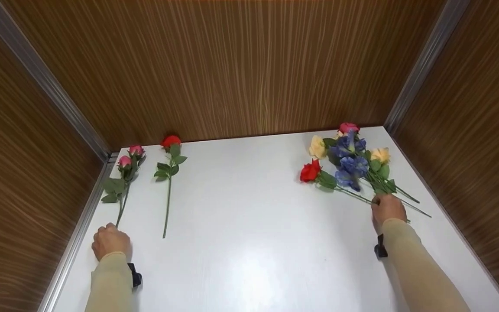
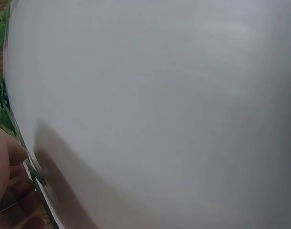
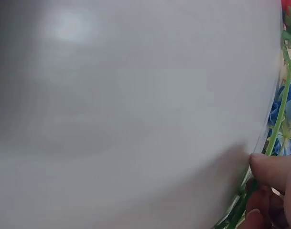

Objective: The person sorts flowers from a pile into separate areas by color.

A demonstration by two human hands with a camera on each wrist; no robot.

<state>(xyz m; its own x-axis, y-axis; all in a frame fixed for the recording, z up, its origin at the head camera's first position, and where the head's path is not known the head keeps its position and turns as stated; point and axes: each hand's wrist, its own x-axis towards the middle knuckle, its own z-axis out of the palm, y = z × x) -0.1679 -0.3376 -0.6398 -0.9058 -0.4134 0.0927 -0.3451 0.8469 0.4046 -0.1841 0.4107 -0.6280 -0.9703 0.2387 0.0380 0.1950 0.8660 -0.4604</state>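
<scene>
Brown wood-grain panels [image 1: 249, 65] border a white tabletop [image 1: 241, 195]. At left, the left hand [image 1: 111, 242] pinches green-stemmed pink roses [image 1: 124, 161]; the right hand [image 1: 389, 209], a green-stemmed red rose [image 1: 310, 170].

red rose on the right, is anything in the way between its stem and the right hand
Nothing visible. The right hand holds the stem of the red rose, thumb against it. The blue flowers lie beside the stem, not between it and the hand.

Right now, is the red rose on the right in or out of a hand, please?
In: the right hand pinches the rose by its stem, as the right wrist view shows.
</scene>
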